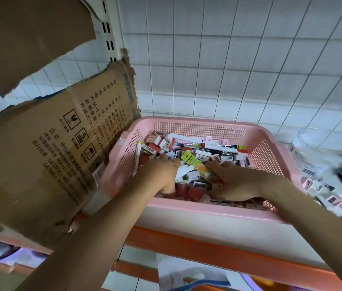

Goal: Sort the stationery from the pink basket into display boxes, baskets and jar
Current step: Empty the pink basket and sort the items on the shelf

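- The pink basket sits on a white shelf with an orange front edge, against a white wire-grid back wall.
- It is heaped with small boxed erasers in red and white sleeves, with white marker pens lying across the far part of the pile.
- Both hands are down inside the basket, at the near side of the heap.
- The left hand has its fingers curled down into the erasers; whether it grips any I cannot tell.
- The right hand lies over the pile, fingers bent round erasers underneath, thumb towards the middle.
- A green and orange packet with a foot picture sticks up between the two hands, just beside the right thumb.
- A torn cardboard box stands to the left, touching the basket.
- To the right are a clear plastic jar and, nearer, loose erasers on the shelf.
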`<state>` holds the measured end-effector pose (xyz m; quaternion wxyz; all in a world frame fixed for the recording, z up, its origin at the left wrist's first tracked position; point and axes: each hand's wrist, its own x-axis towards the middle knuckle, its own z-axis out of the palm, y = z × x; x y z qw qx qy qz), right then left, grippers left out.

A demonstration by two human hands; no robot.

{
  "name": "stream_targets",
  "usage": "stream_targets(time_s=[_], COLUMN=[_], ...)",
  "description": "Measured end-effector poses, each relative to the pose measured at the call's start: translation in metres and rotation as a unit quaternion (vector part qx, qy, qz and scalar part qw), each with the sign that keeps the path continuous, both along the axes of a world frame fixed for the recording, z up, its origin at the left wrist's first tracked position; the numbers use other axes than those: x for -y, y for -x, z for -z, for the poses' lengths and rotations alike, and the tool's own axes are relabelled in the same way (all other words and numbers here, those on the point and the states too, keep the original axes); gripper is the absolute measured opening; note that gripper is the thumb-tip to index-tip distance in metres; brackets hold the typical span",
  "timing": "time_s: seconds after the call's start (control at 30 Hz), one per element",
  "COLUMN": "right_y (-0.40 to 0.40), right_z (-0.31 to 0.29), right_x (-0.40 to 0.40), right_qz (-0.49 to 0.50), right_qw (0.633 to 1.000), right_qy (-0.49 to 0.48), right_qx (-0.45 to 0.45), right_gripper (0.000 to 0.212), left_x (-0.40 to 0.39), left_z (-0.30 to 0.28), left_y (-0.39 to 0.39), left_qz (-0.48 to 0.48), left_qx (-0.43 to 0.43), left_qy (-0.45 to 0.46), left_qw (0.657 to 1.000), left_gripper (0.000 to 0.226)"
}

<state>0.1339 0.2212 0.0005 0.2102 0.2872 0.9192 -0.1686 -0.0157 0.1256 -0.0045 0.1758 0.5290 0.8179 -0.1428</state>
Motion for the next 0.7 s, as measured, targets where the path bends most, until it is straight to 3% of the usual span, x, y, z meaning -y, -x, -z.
stream_targets(time_s=[0.3, 0.53, 0.7], right_y=[-0.002, 0.001, -0.002], right_z=[0.001, 0.002, 0.008], right_x=[-0.002, -0.002, 0.001], right_qz=[0.004, 0.025, 0.025], right_qw=[1.000, 0.999, 0.998], right_qy=[-0.010, 0.007, -0.007], right_qx=[-0.005, -0.032, -0.059], right_gripper=[0.081, 0.084, 0.085], left_x=[0.004, -0.007, -0.005], left_z=[0.000, 0.000, 0.008], left_y=[-0.001, -0.002, 0.002], left_qz=[-0.009, -0.009, 0.007], left_qx=[0.025, 0.003, -0.009], left_qy=[-0.023, 0.025, -0.024], left_qw=[0.999, 1.000, 1.000], left_gripper=[0.078, 0.081, 0.073])
